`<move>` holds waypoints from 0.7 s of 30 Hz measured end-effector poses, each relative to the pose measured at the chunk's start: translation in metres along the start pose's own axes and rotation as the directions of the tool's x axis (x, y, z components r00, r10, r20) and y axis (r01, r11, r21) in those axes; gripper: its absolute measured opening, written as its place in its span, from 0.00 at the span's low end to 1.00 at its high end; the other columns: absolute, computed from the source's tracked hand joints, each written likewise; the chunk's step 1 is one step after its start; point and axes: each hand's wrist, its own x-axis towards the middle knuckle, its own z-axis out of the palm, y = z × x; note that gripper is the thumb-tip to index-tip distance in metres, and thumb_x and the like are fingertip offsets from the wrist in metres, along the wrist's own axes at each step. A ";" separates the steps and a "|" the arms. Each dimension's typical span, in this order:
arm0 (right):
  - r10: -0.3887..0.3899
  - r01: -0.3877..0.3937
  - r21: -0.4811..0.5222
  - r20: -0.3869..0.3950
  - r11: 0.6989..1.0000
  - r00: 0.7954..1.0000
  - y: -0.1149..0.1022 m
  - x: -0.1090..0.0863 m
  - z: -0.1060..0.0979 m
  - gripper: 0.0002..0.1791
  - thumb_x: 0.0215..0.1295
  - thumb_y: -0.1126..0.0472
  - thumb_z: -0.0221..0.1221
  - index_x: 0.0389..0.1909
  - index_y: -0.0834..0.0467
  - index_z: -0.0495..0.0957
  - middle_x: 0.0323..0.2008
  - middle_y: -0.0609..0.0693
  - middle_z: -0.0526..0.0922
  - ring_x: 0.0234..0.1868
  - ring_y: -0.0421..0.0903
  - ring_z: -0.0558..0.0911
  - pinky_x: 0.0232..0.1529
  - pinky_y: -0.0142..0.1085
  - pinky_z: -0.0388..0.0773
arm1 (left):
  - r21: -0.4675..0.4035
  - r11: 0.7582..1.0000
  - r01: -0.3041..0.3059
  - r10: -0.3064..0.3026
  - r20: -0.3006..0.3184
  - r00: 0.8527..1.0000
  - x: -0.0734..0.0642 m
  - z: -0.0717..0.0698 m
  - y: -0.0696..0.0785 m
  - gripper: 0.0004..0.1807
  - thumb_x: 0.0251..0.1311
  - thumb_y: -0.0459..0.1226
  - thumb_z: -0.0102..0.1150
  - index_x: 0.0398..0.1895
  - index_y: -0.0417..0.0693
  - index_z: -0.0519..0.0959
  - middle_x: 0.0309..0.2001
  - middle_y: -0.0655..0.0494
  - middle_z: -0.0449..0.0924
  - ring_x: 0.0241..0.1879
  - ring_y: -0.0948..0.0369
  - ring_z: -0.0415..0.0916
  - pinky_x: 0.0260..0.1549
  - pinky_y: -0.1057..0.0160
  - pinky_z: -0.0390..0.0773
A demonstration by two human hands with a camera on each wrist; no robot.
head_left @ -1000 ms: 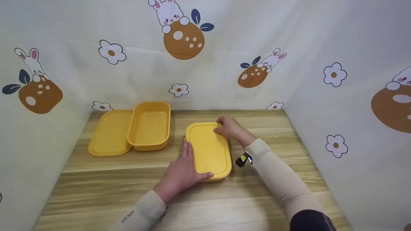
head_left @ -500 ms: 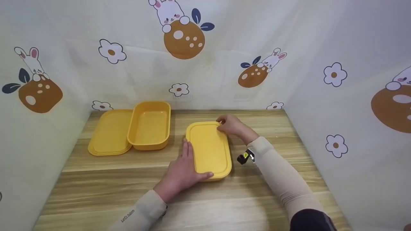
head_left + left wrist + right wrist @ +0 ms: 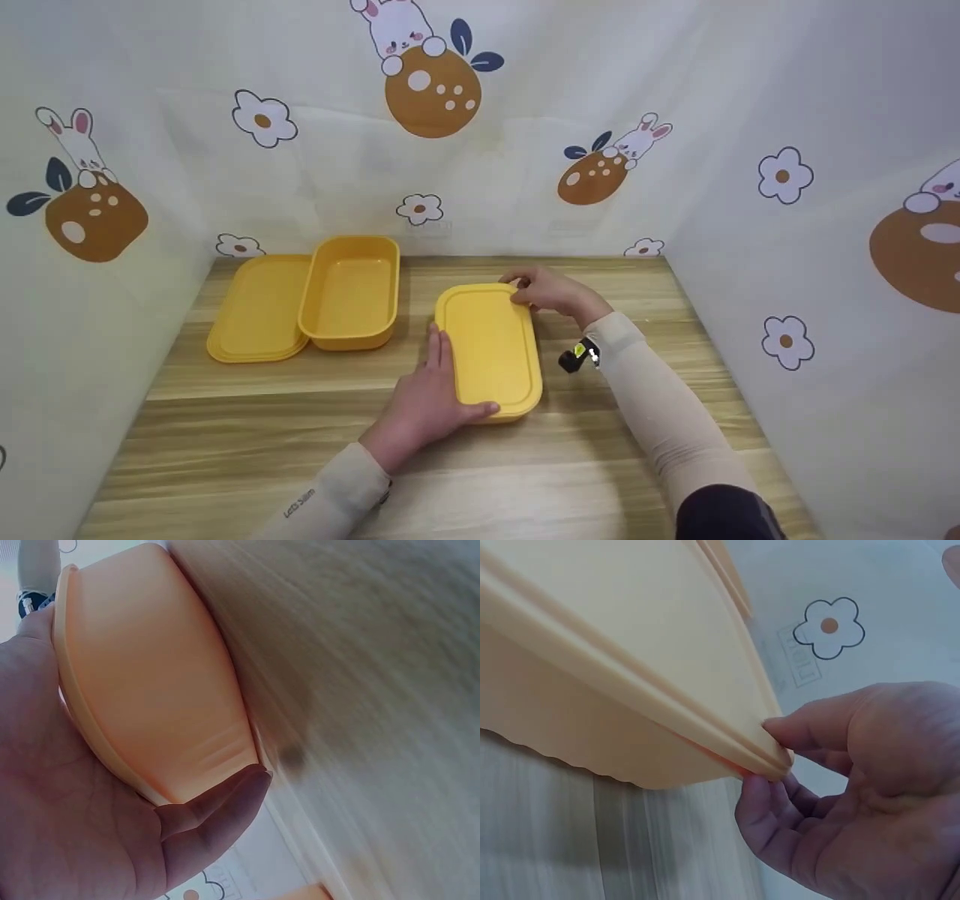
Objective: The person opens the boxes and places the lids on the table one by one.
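A yellow food container (image 3: 150,675) stands on the table with a flat yellow lid (image 3: 491,349) over it. My left hand (image 3: 420,409) holds its near left corner, the fingers along the left wall and the thumb over the near rim. At the far right corner, my right hand (image 3: 553,291) pinches the lid's edge, thumb on top and fingers beneath. In the right wrist view, a thin reddish line shows between lid and wall close to that corner. The container's inside is hidden.
An uncovered yellow container (image 3: 352,296) stands at the back left, touching or overlapping a second yellow lid (image 3: 259,311) that lies flat. Printed cloth walls (image 3: 517,165) enclose the back and sides of the wooden table (image 3: 247,442).
My right hand and forearm have shifted slightly right and away from me, still at the lid's corner. The left hand and the container keep their places.
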 end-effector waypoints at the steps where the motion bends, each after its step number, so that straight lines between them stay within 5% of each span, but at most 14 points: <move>1: 0.005 -0.005 0.006 0.011 1.000 1.000 0.000 0.000 -0.001 0.24 0.74 0.69 0.62 0.69 0.59 0.82 0.41 0.53 0.78 0.36 0.45 0.79 0.51 0.55 0.83 | -0.002 1.000 0.000 0.000 0.003 1.000 0.000 0.000 0.000 0.84 0.50 0.84 0.64 0.88 0.28 0.44 0.88 0.29 0.35 0.68 0.33 0.77 0.55 0.37 0.84; 13: 0.074 -0.079 0.069 0.070 0.994 0.995 -0.001 0.001 -0.010 0.27 0.74 0.69 0.58 0.72 0.56 0.80 0.49 0.54 0.78 0.43 0.46 0.81 0.66 0.64 0.79 | 0.002 1.000 0.002 -0.002 -0.004 1.000 0.001 0.001 -0.001 0.85 0.49 0.84 0.63 0.88 0.28 0.44 0.88 0.29 0.35 0.68 0.32 0.77 0.55 0.36 0.84; 21: 0.071 -0.082 0.121 0.097 0.989 0.993 0.005 -0.001 -0.016 0.27 0.76 0.68 0.60 0.74 0.54 0.81 0.53 0.55 0.83 0.48 0.48 0.84 0.57 0.48 0.86 | 0.009 1.000 0.008 -0.008 -0.006 1.000 -0.001 0.000 0.000 0.85 0.49 0.84 0.63 0.88 0.28 0.44 0.88 0.29 0.37 0.69 0.32 0.76 0.56 0.36 0.84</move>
